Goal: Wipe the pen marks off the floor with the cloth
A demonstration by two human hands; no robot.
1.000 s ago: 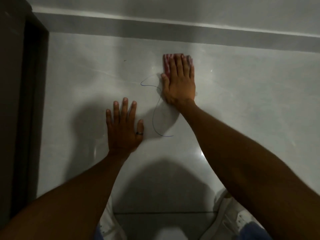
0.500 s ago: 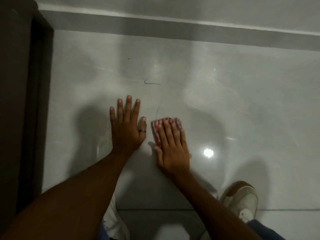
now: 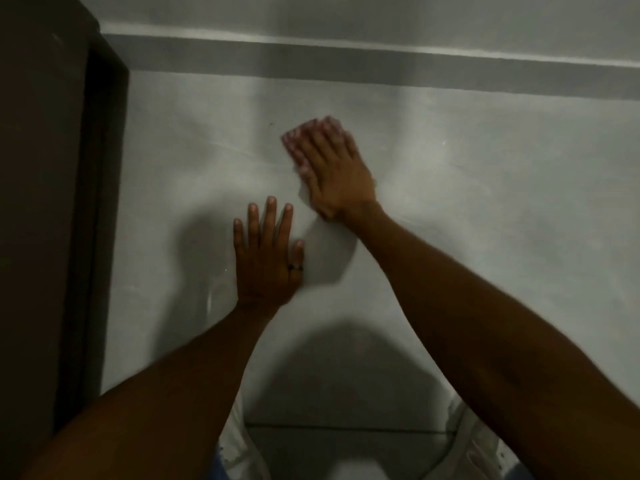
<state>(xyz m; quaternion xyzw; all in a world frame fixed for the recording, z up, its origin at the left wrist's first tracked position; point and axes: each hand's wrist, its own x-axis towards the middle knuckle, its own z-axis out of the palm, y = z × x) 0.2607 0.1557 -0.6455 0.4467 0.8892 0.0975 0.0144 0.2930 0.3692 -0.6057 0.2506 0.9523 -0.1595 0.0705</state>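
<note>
the right hand [image 3: 332, 174] lies flat, fingers spread, pressing the pink checked cloth [image 3: 294, 140] on the shiny grey floor [image 3: 485, 220]. the left hand [image 3: 266, 258] rests open, holding nothing. press hard and rub each spot twice.

Indoor room — glossy tiled floor [image 3: 485, 237], skirting [image 3: 346, 62], dark doorframe [image 3: 104, 202].

No legible text or labels anywhere.

L hand [image 3: 268, 254] flat, fingers spread, palm down, R hand [image 3: 332, 168] flat, arm outstretched fwd
</note>
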